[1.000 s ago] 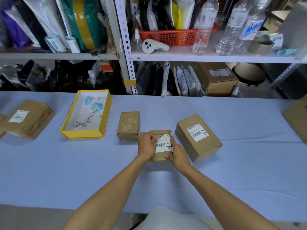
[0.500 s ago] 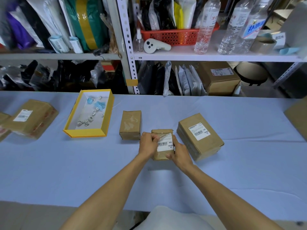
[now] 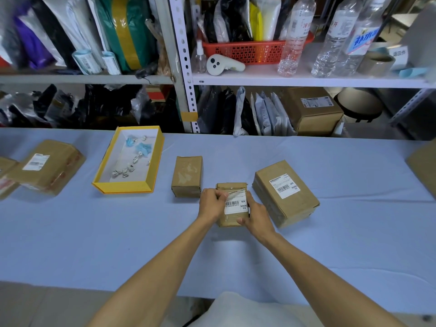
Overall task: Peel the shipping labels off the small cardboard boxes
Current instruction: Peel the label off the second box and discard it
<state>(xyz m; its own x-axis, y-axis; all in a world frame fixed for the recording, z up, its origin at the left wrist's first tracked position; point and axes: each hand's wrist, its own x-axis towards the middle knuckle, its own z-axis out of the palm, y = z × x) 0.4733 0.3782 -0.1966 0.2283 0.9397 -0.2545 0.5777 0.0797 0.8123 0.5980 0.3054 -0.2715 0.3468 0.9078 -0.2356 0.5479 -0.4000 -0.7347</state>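
small box (image 3: pixel 230 219) brown cardboard, long axis away from person | label (image 3: pixel 236 205) white glossy rectangle | left hand (image 3: pixel 210 204) pinches label's lifted corner | right hand (image 3: pixel 256 214) grips box side

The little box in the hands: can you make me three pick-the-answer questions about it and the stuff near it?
1. Where does the bigger labelled box lie, next to the little box?
A. To its right
B. On top of it
C. Inside the tray

2. What colour are the tray's walls?
A. Red
B. Yellow
C. Black

3. What is happening to the label?
A. It is all gone
B. It is lifted at the top left corner
C. It is in the tray

Answers: 1 A, it sits past the right hand. 2 B, the rim is yellow. 3 B, the left hand fingers pinch that raised corner.
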